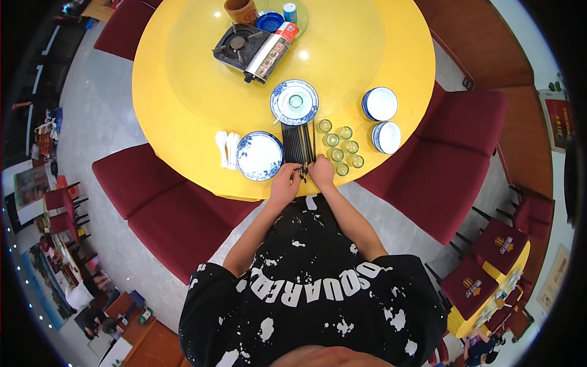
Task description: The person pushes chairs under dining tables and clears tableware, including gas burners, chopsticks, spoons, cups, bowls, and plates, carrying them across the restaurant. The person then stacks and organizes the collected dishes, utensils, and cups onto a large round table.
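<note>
A bundle of black chopsticks (296,144) lies near the table's front edge, pointing away from me. My left hand (285,185) is closed at the near ends of the chopsticks, fingers pinched on them. On the bundle's right side, my right hand (321,172) has its fingers closed around chopsticks. Left of the bundle is a stack of blue-and-white plates (260,156), with white spoons (221,148) beside it. Beyond the far ends sits a blue-and-white plate (279,96) bearing a small glass dish. Several small glasses (332,140) stand to the right.
Two stacks of bowls (383,103) stand at the right of the yellow table (189,122). A portable gas stove (244,49), a brown pot (241,11) and a blue ashtray-like dish (269,22) are farther back. Maroon chairs (177,214) flank me. Other people are far off at lower left.
</note>
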`<state>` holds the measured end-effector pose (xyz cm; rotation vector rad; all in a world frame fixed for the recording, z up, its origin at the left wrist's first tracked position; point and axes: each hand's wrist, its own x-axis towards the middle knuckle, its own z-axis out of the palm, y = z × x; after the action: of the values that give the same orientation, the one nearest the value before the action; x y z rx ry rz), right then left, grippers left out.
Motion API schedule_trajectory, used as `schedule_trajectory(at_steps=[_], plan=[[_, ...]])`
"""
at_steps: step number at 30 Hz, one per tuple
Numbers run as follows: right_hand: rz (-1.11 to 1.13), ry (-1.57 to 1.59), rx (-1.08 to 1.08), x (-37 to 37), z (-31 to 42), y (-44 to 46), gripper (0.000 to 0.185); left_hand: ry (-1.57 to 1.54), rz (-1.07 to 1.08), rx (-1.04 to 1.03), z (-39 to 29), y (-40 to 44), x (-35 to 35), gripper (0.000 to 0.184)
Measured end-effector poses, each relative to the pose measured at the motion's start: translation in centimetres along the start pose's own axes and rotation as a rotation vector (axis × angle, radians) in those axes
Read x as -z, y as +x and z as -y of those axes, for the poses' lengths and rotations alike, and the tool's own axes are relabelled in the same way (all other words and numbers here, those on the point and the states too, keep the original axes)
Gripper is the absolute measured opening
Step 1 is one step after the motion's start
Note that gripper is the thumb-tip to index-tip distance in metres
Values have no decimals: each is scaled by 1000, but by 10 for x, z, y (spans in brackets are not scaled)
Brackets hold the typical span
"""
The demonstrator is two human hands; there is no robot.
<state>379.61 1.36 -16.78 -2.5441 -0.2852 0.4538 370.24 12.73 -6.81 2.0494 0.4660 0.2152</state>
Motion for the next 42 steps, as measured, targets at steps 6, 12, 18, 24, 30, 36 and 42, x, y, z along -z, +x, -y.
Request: schedule_trajectory(at_steps=[6,12,18,24,30,36,42], plan=[[166,-26,-22,10,3,6,22,-20,-3,104,1,-6,-14,20],[404,172,-190,31,-7,-2,29,-77,-46,227,6,-4,-26,20],[724,650,-379,76,-25,-30,19,-223,114,585,20,-8,-54,30],[977,1039,-527,110,-24,-52,22,-866,253,762,21,-9,-71,40],[1106,1142,-542,114,-26,-54,24,-884,166,820,2,-9,-58,36],[1079,1199,-542,86,-17,-45,26,-870,25,743,25,7,-54,35],[1015,1353,-496,40,0,-12,21,-763,-92,741,44,45,-48,33]])
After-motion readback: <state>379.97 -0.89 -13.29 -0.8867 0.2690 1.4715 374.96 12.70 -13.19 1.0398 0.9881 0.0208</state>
